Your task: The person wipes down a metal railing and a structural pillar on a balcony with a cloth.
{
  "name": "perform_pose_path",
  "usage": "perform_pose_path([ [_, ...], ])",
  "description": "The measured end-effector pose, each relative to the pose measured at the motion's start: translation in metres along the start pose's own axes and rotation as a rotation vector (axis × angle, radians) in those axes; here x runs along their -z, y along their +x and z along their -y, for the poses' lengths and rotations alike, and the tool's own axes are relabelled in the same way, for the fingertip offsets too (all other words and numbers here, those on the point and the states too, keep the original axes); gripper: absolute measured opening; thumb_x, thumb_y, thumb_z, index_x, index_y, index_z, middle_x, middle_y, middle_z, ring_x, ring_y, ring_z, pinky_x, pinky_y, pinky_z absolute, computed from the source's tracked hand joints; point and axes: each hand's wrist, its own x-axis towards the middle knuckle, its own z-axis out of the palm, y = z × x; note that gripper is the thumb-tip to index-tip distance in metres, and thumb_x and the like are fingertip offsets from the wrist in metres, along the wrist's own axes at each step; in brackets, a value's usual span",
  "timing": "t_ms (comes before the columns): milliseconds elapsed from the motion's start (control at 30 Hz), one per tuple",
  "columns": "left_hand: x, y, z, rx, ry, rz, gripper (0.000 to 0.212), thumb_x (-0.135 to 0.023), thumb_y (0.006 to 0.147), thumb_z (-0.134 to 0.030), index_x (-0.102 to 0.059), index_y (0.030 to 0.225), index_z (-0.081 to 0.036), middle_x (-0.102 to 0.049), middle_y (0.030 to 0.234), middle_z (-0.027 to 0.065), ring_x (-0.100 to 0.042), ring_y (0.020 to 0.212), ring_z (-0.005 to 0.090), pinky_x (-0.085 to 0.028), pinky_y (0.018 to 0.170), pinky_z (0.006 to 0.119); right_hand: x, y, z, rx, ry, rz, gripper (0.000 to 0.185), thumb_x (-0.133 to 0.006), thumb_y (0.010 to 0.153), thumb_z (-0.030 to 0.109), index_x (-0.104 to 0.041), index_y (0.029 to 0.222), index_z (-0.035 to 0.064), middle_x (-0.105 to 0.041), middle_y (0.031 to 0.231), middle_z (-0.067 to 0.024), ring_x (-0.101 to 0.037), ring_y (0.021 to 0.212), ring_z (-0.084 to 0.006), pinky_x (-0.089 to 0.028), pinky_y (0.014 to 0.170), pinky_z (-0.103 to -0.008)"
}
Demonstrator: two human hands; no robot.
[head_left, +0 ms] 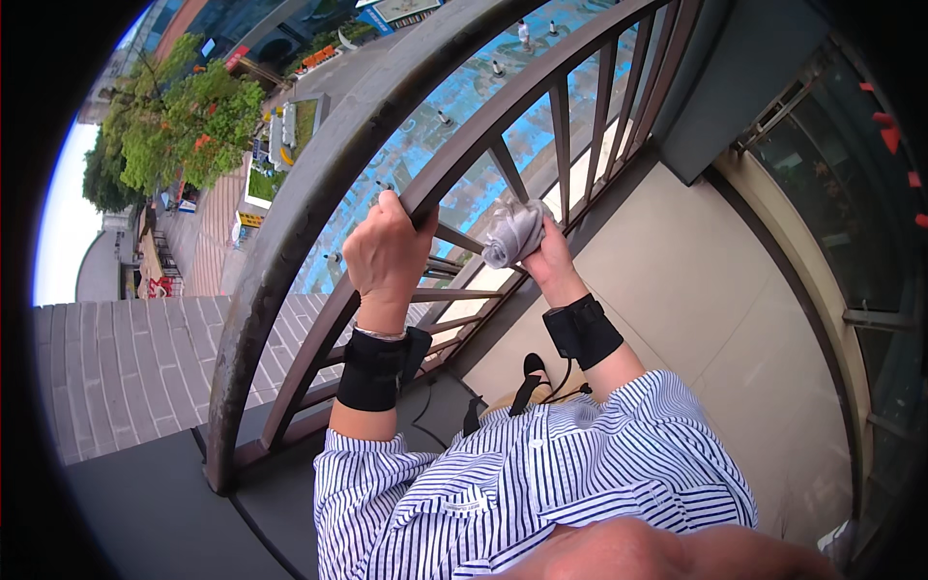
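Note:
My left hand (386, 254) is wrapped around the flat brown lower rail (500, 119) of a metal balcony railing. In my right hand (554, 262) is a bunched, rolled grey cloth (513, 233). The cloth rests against or just in front of an upright metal bar (509, 169); whether it wraps the bar is hidden. Above and outside the rail runs the thick, weathered top handrail (319, 174), touched by neither hand. Black bands with cables circle both of my wrists.
Below my feet is a beige tiled balcony floor (689, 290). A dark wall column (747, 80) and glass panels (805, 196) bound the right side. Past the railing lie a blue-painted ground (449, 156) far below, trees (188, 116) and a grey brick wall (145, 362).

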Motion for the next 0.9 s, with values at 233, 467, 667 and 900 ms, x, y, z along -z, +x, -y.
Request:
perform_pose_path([
  [233,0.02,0.014,-0.017,0.087,0.019,0.079,0.038,-0.07,0.072,-0.039,-0.049,0.073,-0.007,-0.06,0.064,0.0097,-0.062,0.056,0.028,-0.048,0.049,0.036,-0.043,0.058,0.002,0.056,0.469,-0.031,0.038,-0.024,0.099,0.023,-0.048,0.114,-0.0026,-0.053,0.119,-0.0157,-0.052,0.111,-0.028,-0.038,0.101,-0.0458],
  [467,0.021,0.008,-0.011,0.087,0.089,0.068,0.04,-0.07,0.073,-0.042,-0.049,0.072,-0.008,-0.059,0.062,0.0098,-0.061,0.054,0.0281,-0.047,0.048,0.036,-0.093,0.029,0.0,0.035,0.258,0.912,0.031,-0.032,0.099,0.023,-0.047,0.119,0.0051,-0.054,0.119,-0.0094,-0.053,0.109,-0.0228,-0.04,0.099,-0.041],
  [667,0.012,0.005,-0.006,0.028,0.017,0.051,0.046,-0.064,0.077,-0.049,-0.048,0.071,-0.007,-0.058,0.06,0.0108,-0.061,0.054,0.0289,-0.046,0.047,0.036,-0.104,-0.004,-0.004,0.287,-0.302,0.373,0.03,-0.043,0.097,0.025,-0.05,0.12,0.0063,-0.056,0.115,-0.0051,-0.053,0.105,-0.0148,-0.041,0.094,-0.0305],
  [900,-0.003,-0.003,-0.003,0.056,0.005,0.102,0.046,-0.05,0.088,-0.048,-0.048,0.071,-0.005,-0.058,0.06,0.0126,-0.06,0.054,0.0303,-0.045,0.047,0.037,-0.074,-0.018,-0.039,0.346,-1.097,0.569,0.031,-0.056,0.09,0.02,-0.054,0.117,0.0049,-0.057,0.109,-0.0015,-0.051,0.101,-0.0096,-0.041,0.087,-0.0271],
])
